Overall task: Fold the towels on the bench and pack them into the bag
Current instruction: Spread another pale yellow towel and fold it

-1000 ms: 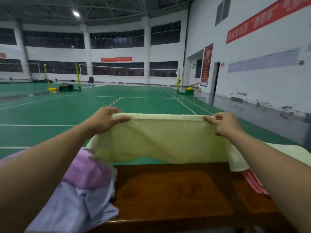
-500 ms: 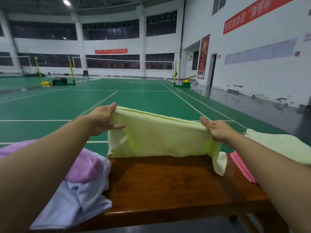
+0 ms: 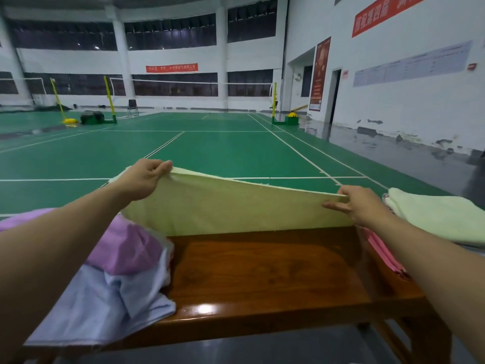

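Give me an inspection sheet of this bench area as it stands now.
Surface: glossy brown wooden bench, middle bare.
Job's things: pale yellow terry towel held stretched above the bench's far edge; crumpled purple towel and light blue towel piled at left; folded pale green towel on a pink cloth item at right; bag cannot be identified.
Clutter: nothing seen.
Hands: left hand and right hand each pinch a top corner of the yellow towel.
Cables: nothing seen.
Surroundings: green badminton court, nets, white walls, red banners.
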A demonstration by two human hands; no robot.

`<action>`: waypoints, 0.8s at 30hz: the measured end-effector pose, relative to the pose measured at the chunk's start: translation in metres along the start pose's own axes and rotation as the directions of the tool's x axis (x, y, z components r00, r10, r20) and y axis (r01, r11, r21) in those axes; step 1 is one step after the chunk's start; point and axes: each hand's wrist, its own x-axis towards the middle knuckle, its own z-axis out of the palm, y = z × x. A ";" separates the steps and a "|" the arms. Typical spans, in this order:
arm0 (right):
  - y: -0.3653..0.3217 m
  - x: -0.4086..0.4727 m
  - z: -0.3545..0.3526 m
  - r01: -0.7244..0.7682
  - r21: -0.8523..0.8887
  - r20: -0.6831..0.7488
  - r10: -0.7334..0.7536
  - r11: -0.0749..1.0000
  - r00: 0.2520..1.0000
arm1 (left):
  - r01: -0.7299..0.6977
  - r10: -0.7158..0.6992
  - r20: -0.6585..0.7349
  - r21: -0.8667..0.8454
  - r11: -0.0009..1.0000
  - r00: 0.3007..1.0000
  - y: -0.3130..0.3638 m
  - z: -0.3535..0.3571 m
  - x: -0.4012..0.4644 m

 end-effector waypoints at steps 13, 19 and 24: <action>0.026 -0.042 -0.010 -0.007 -0.339 0.334 0.127 0.941 0.934 | 0.109 -0.259 0.565 0.284 0.952 0.784 0.003 -0.005 -0.058; 0.021 -0.080 -0.011 0.048 -0.513 0.521 0.266 0.857 0.811 | 0.099 -0.421 0.569 0.509 0.855 0.706 0.000 0.013 -0.082; 0.014 -0.094 -0.031 -0.208 -0.370 0.712 0.420 0.906 0.563 | 0.252 -0.645 0.585 0.613 0.749 0.492 0.013 0.015 -0.094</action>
